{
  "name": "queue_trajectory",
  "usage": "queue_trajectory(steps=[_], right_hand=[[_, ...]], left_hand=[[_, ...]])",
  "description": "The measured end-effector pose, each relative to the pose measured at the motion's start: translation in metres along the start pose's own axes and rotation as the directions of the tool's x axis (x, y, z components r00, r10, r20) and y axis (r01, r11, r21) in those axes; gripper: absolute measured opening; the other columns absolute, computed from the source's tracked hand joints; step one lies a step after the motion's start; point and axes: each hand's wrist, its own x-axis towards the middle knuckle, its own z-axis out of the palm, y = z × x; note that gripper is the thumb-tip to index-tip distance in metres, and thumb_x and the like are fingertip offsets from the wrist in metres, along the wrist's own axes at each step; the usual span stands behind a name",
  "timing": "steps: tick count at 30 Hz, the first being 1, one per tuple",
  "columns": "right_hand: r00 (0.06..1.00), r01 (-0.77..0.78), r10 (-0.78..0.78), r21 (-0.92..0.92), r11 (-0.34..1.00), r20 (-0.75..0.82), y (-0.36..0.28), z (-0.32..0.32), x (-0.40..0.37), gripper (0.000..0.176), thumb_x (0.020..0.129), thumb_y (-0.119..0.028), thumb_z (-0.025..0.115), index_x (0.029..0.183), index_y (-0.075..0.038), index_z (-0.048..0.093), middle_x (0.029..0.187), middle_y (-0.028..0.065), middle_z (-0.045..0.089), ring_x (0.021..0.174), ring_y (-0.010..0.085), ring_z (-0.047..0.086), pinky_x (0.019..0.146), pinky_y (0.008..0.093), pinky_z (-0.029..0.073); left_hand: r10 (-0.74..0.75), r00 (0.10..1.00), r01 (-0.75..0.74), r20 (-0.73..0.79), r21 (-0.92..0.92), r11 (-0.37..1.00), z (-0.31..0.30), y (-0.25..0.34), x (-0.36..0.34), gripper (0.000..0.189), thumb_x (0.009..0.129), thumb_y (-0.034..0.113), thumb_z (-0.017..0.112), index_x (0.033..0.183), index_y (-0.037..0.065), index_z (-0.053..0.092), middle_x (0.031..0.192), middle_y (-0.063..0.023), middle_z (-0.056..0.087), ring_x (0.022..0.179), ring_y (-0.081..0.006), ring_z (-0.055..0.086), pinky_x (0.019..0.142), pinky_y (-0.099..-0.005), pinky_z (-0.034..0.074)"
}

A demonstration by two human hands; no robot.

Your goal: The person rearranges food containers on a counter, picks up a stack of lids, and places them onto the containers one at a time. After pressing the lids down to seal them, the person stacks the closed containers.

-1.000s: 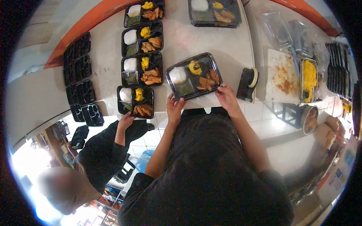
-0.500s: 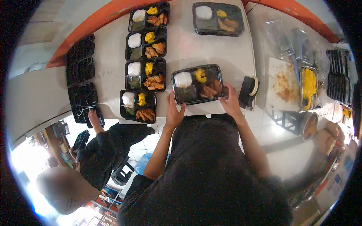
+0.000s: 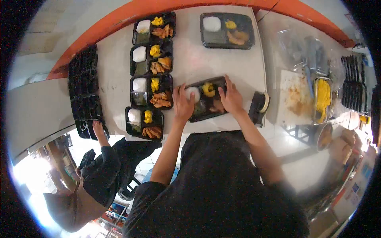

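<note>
A lidded black lunch box [image 3: 206, 109] sits tilted slightly at the table's near edge, with rice, yellow egg, brown meat pieces and something green under its clear lid. My left hand [image 3: 183, 104] grips its left side, thumb over the rice corner. Around the right side, my right hand [image 3: 232, 97] has its fingers over the far edge and its thumb on the lid. Just right of the box lies a black tape dispenser [image 3: 257, 111] with a cream roll. Left of my hands stands a column of several open filled lunch boxes [image 3: 149, 90].
Another lidded lunch box [image 3: 227, 33] stands at the back. Black trays [image 3: 83, 85] line the left, where a co-worker's hand [image 3: 98, 129] touches one. At right are a stained cutting board [image 3: 286, 79], a container of yellow egg [image 3: 323, 101] and stacked black trays [image 3: 352, 85].
Both hands have shifted from the box's near corners up along its sides, onto the lid and far edge. The box has turned slightly. The co-worker has leaned lower.
</note>
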Motion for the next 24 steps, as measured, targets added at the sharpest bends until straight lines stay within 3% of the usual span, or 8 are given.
queue_trajectory(steps=[2,7,9,12,14,16,20,24], right_hand=[[0.968,0.014,0.006,0.077,0.997,-0.250,0.024,0.023,-0.002,0.049,0.101,-0.041,0.044,0.133,-0.004,0.050,0.108,0.0257,0.062,0.097,0.0450,0.059,0.084,0.0516,0.049],[0.949,-0.316,0.305,0.232,0.920,0.084,0.032,0.007,-0.015,0.044,0.104,-0.036,0.039,0.117,0.003,0.053,0.112,0.0306,0.061,0.103,0.0463,0.059,0.088,0.0478,0.046],[0.953,-0.298,0.302,0.299,0.907,0.033,0.041,0.004,-0.011,0.045,0.104,-0.037,0.038,0.119,0.003,0.052,0.114,0.0302,0.060,0.108,0.0450,0.058,0.092,0.0461,0.044],[0.973,-0.163,0.217,0.442,0.882,-0.076,0.013,-0.050,0.007,0.049,0.105,-0.042,0.035,0.125,0.001,0.048,0.115,0.0297,0.059,0.112,0.0443,0.056,0.095,0.0461,0.043],[0.981,-0.121,0.183,0.519,0.846,-0.070,0.001,-0.088,0.033,0.055,0.105,-0.045,0.032,0.133,0.001,0.044,0.120,0.0269,0.057,0.117,0.0419,0.054,0.101,0.0425,0.040],[0.952,0.004,0.142,0.475,0.880,-0.271,-0.014,-0.119,0.080,0.058,0.105,-0.045,0.032,0.135,0.004,0.043,0.129,0.0284,0.054,0.124,0.0413,0.050,0.106,0.0410,0.036],[0.895,0.092,0.082,0.361,0.928,-0.439,0.006,-0.143,0.192,0.054,0.104,-0.039,0.037,0.128,0.007,0.050,0.125,0.0302,0.057,0.120,0.0442,0.053,0.102,0.0450,0.040],[0.898,-0.146,0.139,0.015,0.989,-0.417,0.014,-0.156,0.246,0.038,0.100,-0.026,0.041,0.112,0.006,0.059,0.103,0.0301,0.065,0.097,0.0475,0.061,0.089,0.0520,0.047]], left_hand=[[-0.239,0.968,0.230,-0.074,-0.120,0.966,0.010,-0.004,-0.012,0.062,0.091,0.027,0.064,0.136,-0.007,0.038,0.127,-0.0312,0.047,0.117,-0.0486,0.046,0.099,-0.0539,0.038],[-0.490,0.865,0.491,0.103,-0.370,0.789,0.003,-0.005,-0.036,0.056,0.095,0.031,0.062,0.131,-0.007,0.042,0.123,-0.0295,0.053,0.112,-0.0418,0.053,0.098,-0.0444,0.042],[-0.561,0.650,0.739,0.512,-0.256,0.623,-0.037,0.026,-0.011,0.053,0.096,0.032,0.060,0.131,-0.004,0.044,0.124,-0.0257,0.055,0.112,-0.0354,0.055,0.097,-0.0405,0.042],[-0.328,0.917,0.398,0.228,-0.460,0.794,-0.042,0.038,0.030,0.048,0.098,0.031,0.058,0.132,-0.001,0.046,0.122,-0.0216,0.057,0.113,-0.0319,0.056,0.096,-0.0393,0.043],[-0.173,0.978,0.122,-0.118,-0.351,0.929,-0.045,0.065,0.082,0.044,0.100,0.030,0.055,0.130,-0.001,0.047,0.118,-0.0220,0.060,0.110,-0.0351,0.058,0.094,-0.0396,0.044],[-0.053,0.992,-0.011,-0.112,-0.504,0.864,-0.067,0.092,0.154,0.044,0.100,0.029,0.053,0.131,-0.001,0.046,0.117,-0.0237,0.060,0.111,-0.0411,0.057,0.094,-0.0422,0.044],[-0.005,0.995,-0.036,-0.104,-0.391,0.920,-0.042,0.104,0.258,0.043,0.098,0.030,0.054,0.123,-0.005,0.047,0.114,-0.0284,0.060,0.113,-0.0467,0.054,0.094,-0.0478,0.044],[-0.089,0.993,0.082,-0.074,-0.092,0.992,0.030,0.082,0.308,0.048,0.097,0.034,0.054,0.120,-0.008,0.048,0.121,-0.0355,0.051,0.118,-0.0481,0.048,0.097,-0.0533,0.041]])
